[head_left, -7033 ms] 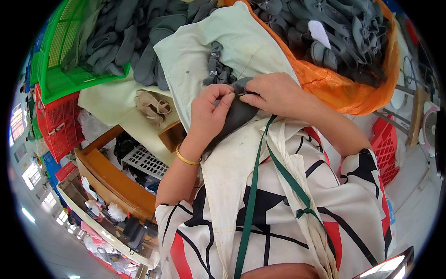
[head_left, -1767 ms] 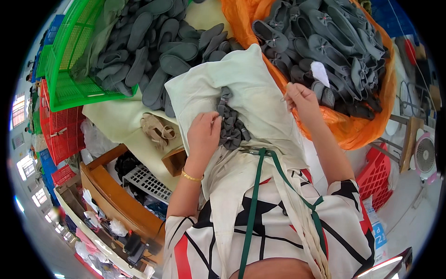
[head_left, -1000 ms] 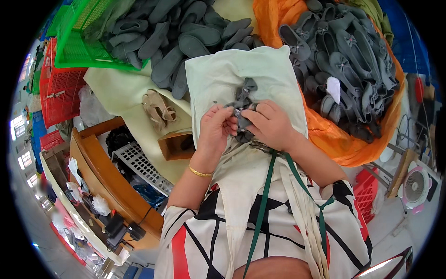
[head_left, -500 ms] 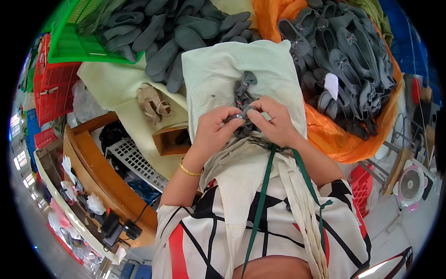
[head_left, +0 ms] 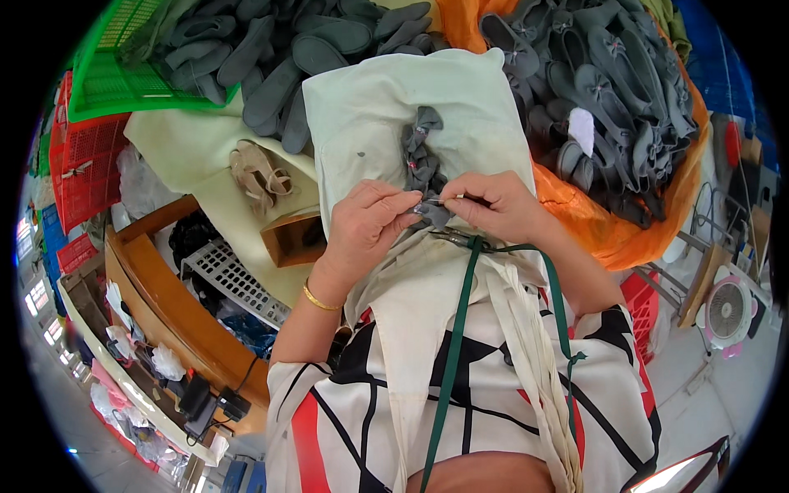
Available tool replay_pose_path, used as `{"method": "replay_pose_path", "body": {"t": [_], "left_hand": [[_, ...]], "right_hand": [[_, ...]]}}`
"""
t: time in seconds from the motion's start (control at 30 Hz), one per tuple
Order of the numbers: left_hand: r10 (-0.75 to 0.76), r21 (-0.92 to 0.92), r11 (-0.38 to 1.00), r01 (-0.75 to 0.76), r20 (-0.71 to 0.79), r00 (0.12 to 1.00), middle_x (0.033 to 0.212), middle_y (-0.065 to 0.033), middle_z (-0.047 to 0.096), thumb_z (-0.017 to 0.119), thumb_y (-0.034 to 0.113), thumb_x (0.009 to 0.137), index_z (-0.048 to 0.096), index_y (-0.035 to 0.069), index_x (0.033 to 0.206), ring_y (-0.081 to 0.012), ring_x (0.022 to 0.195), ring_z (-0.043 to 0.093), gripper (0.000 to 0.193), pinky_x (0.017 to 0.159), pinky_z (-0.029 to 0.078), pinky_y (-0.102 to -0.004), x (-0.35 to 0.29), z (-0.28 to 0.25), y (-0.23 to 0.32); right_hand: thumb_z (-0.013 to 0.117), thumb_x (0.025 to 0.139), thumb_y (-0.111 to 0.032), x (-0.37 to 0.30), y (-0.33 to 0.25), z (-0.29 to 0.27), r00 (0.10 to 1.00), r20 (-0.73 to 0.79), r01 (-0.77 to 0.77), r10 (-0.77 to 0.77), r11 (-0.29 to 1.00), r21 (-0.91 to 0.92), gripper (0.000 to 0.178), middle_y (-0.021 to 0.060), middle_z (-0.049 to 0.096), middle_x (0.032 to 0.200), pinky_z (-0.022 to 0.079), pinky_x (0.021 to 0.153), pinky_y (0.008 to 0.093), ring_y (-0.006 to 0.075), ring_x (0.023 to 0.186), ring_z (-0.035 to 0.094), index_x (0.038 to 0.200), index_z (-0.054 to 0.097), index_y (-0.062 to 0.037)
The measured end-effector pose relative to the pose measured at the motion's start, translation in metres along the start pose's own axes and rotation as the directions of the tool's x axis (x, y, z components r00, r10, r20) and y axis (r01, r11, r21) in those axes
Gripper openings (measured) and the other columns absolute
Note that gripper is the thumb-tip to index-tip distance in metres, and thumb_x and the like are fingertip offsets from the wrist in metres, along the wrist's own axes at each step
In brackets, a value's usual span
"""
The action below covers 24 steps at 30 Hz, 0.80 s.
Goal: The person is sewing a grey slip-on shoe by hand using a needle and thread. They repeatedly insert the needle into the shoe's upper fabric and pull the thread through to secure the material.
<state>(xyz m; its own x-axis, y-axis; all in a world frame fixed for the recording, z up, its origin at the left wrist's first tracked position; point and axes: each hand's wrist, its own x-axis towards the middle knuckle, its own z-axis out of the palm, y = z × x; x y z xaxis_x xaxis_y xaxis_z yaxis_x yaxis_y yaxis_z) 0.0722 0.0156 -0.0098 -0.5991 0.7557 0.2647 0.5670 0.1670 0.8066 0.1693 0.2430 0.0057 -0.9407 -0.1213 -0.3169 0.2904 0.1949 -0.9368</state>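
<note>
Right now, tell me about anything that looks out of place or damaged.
A white scrap lies on the dark grey shoes in the orange sack, unlike the shoes around it. A small dark mark also shows on the pale cushion, left of the grey bows; stain or hole, I cannot tell.

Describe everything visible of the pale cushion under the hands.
The cushion is off-white with a faint greenish tint, apparently cloth, roughly square, with soft corners and shallow creases. It lies in front of the pale apron, its near part partly hidden behind the left hand and right hand; whether they press on it is unclear. A small dark mark shows left of its middle, and dark grey bows lie on it.
</note>
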Motion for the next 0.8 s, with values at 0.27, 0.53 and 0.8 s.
{"method": "replay_pose_path", "body": {"t": [0.27,0.53,0.8], "left_hand": [[0.094,-0.001,0.996,-0.094,0.005,0.996,0.093,-0.0066,0.07,0.081,0.008,0.071,0.073,0.005,0.099,-0.0256,0.084,0.065,0.029,0.073,0.053,-0.0341,-0.0003,-0.0037,0.0036],[0.096,-0.025,0.995,-0.096,0.013,0.995,0.095,-0.0048,0.071,0.08,0.007,0.072,0.073,0.007,0.098,-0.025,0.086,0.066,0.028,0.075,0.053,-0.0333,-0.0033,-0.0031,0.0018],[0.033,-0.138,0.99,-0.03,0.02,0.999,0.093,-0.0055,0.071,0.08,0.008,0.073,0.073,0.007,0.098,-0.026,0.086,0.066,0.026,0.076,0.052,-0.034,-0.0062,-0.0006,0.0011]], "right_hand": [[0.062,0.09,-0.002,0.0006,-0.0036,-0.0029,0.983,0.105,0.155,-0.148,0.986,-0.062,0.017,0.005,0.069,0.087,0.048,0.07,0.0243,0.013,0.073,0.061,0.106,0.068,-0.0043],[0.063,0.09,-0.007,-0.0011,0.0,-0.0036,0.983,0.121,0.139,-0.136,0.99,-0.017,0.018,0.0091,0.071,0.089,0.051,0.072,0.0266,0.0173,0.075,0.066,0.107,0.069,-0.0043],[0.061,0.093,-0.007,-0.0001,0.0041,-0.0029,0.977,0.167,0.129,-0.136,0.99,0.049,0.016,0.0071,0.072,0.093,0.051,0.075,0.0259,0.014,0.08,0.065,0.107,0.069,-0.0036]]}}
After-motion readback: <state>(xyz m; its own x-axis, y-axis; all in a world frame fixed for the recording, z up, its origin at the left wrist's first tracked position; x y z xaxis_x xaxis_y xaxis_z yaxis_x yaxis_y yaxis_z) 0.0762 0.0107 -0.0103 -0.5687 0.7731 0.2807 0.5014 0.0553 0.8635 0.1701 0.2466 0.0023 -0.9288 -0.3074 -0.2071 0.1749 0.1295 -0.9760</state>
